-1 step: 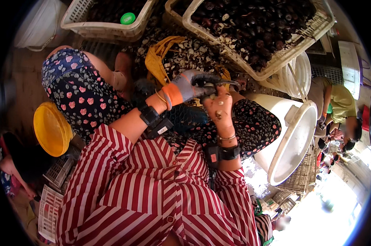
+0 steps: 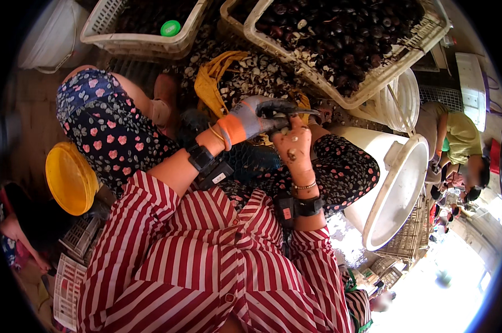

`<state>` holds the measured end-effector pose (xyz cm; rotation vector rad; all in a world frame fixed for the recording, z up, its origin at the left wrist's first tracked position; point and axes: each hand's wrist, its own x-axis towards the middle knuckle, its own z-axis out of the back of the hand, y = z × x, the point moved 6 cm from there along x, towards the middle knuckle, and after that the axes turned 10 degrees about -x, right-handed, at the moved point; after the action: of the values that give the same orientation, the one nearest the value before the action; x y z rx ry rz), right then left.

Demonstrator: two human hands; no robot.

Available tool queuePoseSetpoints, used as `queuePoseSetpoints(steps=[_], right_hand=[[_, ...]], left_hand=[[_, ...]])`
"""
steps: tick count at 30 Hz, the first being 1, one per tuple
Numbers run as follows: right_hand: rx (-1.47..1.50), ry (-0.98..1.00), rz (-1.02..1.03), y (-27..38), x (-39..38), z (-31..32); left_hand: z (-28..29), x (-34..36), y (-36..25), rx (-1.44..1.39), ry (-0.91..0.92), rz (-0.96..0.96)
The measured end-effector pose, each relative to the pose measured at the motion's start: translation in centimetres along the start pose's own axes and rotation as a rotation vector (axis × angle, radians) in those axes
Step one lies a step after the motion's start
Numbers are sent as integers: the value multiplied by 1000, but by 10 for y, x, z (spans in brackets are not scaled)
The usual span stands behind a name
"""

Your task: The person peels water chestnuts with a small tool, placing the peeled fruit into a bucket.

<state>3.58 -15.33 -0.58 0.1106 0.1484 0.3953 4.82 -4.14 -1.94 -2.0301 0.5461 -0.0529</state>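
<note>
My left hand (image 2: 256,116), in a grey and orange glove with dark fingers, is closed and meets my bare, dirt-flecked right hand (image 2: 290,139) above my lap. The right hand's fingers are bent up against the gloved ones; what they grip is too hidden to name. Just beyond them, peelings (image 2: 262,75) with white and dark bits lie heaped around a yellow bag (image 2: 206,80). A white crate (image 2: 340,100) of dark round produce (image 2: 356,50) stands above, and a white bucket (image 2: 392,205) stands beside my right knee.
Another crate (image 2: 107,36) with a green lid (image 2: 170,28) is at top left. A yellow bucket (image 2: 68,180) stands by my left knee, a white bucket (image 2: 406,94) behind the large one. A co-worker (image 2: 459,139) bends at right; another person (image 2: 18,233) is at left.
The view has shifted very slightly, and my joined hands sit a touch differently. Nothing has visibly been let go or taken up.
</note>
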Motion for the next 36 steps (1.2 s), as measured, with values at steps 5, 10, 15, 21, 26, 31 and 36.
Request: queuePoseSetpoints(steps=[5,10,15,21,26,31,36], right_hand=[[186,31,-162,-9,2,-1],[112,49,-214,-7,1,10],[71,-98,-45,-5,-2,21],[135,-201,53,-9,-4,19],[634,-238,-98,-8,-9,38],[913,-186,-227,-36,-10,47],[1077,-68,-304,-40,-17,44]], left_hand=[[3,8,10,81,28,-75],[28,7,34,-144,-163,158],[22,-5,39,-541,-129,246],[14,-3,45,-558,-43,144],[39,4,38,-160,-115,27],[32,6,3,69,-117,-144],[62,13,13,18,-141,-135]])
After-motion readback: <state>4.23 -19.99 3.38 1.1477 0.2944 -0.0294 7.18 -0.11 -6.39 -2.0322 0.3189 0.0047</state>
